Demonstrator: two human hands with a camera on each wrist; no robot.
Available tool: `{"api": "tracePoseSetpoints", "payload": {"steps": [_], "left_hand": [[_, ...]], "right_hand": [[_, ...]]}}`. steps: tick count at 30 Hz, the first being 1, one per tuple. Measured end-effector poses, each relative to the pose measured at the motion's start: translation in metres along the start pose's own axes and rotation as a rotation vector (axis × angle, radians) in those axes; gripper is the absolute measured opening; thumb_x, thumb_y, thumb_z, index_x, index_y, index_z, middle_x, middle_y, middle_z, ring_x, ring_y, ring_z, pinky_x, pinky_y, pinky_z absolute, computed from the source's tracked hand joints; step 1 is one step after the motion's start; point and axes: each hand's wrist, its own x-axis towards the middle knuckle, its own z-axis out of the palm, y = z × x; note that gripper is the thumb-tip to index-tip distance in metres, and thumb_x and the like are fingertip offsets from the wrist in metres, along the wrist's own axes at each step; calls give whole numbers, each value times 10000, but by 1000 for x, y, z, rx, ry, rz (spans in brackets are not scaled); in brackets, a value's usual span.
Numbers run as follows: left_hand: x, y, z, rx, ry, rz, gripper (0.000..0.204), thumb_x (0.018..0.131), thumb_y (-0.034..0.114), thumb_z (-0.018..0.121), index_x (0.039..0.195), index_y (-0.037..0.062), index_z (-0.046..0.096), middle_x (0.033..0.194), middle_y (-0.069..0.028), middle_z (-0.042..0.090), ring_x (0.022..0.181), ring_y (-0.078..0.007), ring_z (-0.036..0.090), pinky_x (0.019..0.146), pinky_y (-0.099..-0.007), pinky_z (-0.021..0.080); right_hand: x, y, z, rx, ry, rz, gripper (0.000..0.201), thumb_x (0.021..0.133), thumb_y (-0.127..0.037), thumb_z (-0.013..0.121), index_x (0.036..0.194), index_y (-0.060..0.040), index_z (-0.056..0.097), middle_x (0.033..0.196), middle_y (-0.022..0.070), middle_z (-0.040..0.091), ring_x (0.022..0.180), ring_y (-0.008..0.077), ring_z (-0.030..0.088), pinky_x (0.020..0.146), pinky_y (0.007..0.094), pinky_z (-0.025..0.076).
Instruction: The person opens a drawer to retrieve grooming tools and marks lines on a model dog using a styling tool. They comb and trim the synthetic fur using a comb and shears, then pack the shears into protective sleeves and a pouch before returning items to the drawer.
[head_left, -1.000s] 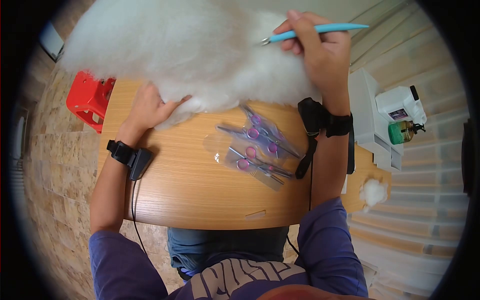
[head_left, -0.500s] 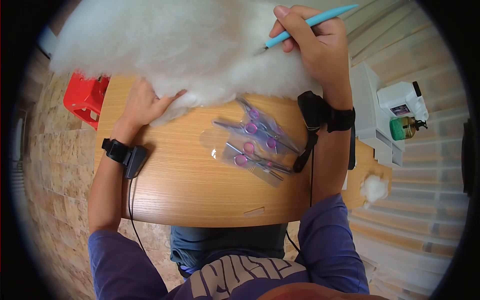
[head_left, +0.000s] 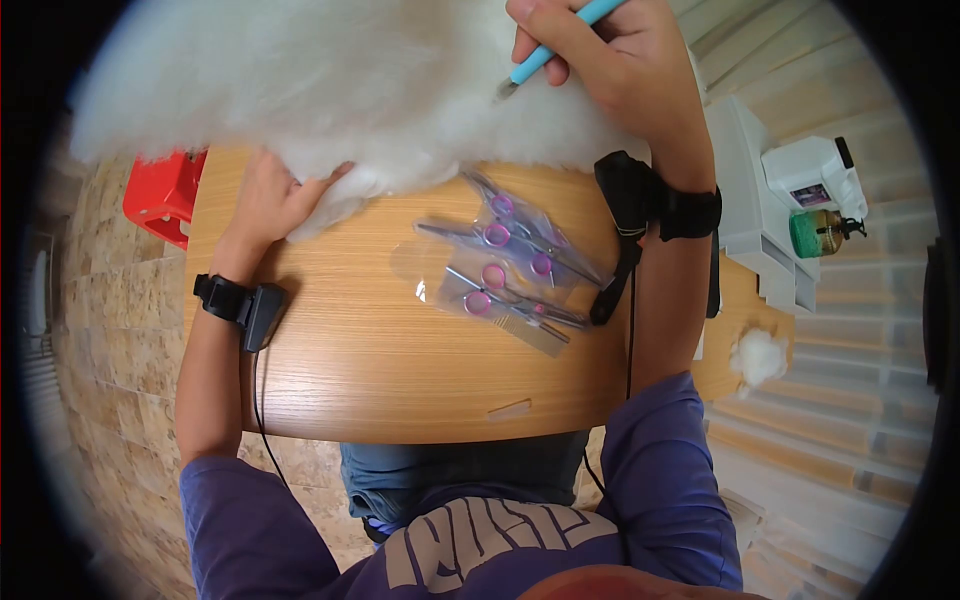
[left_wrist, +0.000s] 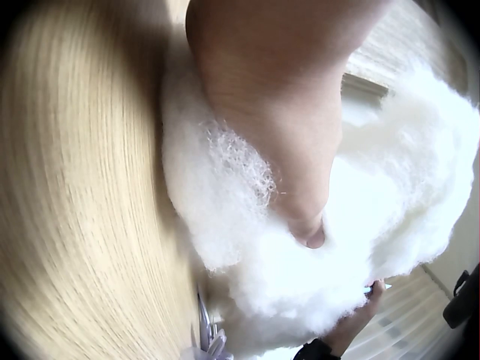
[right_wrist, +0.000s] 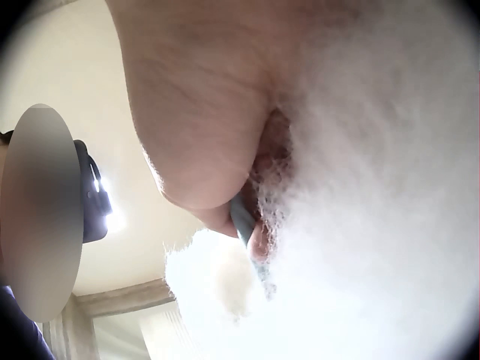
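A large white mass of fluff [head_left: 330, 90], fur or fibre, covers the table's far side in the head view. My right hand [head_left: 610, 60] pinches a slim light-blue tool [head_left: 560, 40] with a short metal tip, slanting down toward me, its tip at the fluff's surface. In the right wrist view, fluff partly hides those fingers and the tool. My left hand [head_left: 268, 200] lies at the fluff's near left edge. In the left wrist view, its thumb [left_wrist: 311, 217] reaches over the fluff. The other fingers are hidden, so I cannot tell if they curl round it.
Several scissors [head_left: 500, 235] with purple finger rings and a comb [head_left: 535, 335] lie in clear sleeves on the wooden table [head_left: 330, 330]. A small flat strip [head_left: 510, 410] sits near the front edge. A red stool [head_left: 160, 200], white jug [head_left: 810, 170] and green pump bottle [head_left: 818, 233] flank it.
The head view has shifted, so the table items sit higher in it. My right hand has moved left, tilting the tool more steeply; its tip has come nearer me. The left hand keeps its place.
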Motion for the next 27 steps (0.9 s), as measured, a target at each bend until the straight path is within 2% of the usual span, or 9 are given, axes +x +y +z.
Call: {"api": "tracePoseSetpoints", "payload": {"steps": [10,12,15,18,20,22,23,25,27], "left_hand": [[2,2,1,-87,-1,-25,280,857,221,743,1013,-11,749,995,-202,752,909,-418,685,819,-415,540],[3,5,-1,-90,13,-20,283,860,230,742,1014,-7,751,998,-201,752,914,-421,684,827,-420,539],[-1,0,-2,13,13,15,288,868,265,736,1003,12,763,990,-198,750,868,-425,663,806,-430,526],[-5,-13,5,60,-20,-36,293,869,300,732,985,35,778,956,-194,746,801,-423,627,762,-440,501],[-2,-8,6,17,53,20,299,867,324,732,958,45,786,902,-188,738,739,-417,583,720,-440,473],[-3,-16,9,37,54,35,303,869,333,727,951,47,787,888,-186,736,738,-417,577,720,-440,471],[-4,-19,10,60,55,54,309,871,342,723,943,49,788,874,-183,733,737,-418,570,720,-440,469],[-4,-20,11,60,58,49,310,874,341,715,952,51,789,871,-182,732,741,-416,566,722,-439,468],[-4,-21,10,62,61,51,311,877,340,707,961,52,789,868,-181,730,744,-414,562,725,-437,467]], "right_hand": [[1,11,-11,-13,-41,-72,329,985,-229,663,740,-18,720,571,13,586,517,68,519,497,248,382],[1,22,-12,50,224,-264,322,997,-219,668,760,-7,724,599,15,619,533,66,543,506,226,397],[0,27,-25,219,243,-196,302,1001,-207,680,792,5,726,641,21,659,557,69,582,525,211,430],[7,44,-15,136,209,-249,271,997,-193,689,823,11,731,673,35,686,556,67,594,517,208,445],[5,38,-14,109,196,-285,269,991,-194,698,822,12,732,680,42,687,552,65,591,509,202,445],[-3,22,-27,-75,-51,-43,273,990,-190,700,804,9,725,682,48,690,554,61,590,519,188,445],[-1,29,-25,-75,-56,-40,273,990,-190,700,804,9,725,682,48,690,554,61,590,519,188,445],[3,43,-20,128,124,-199,301,1004,-200,676,777,-5,714,636,22,653,518,48,540,495,183,396],[9,37,-20,117,222,-211,319,1014,-204,655,761,-16,705,613,8,627,495,42,504,478,185,360]]}}
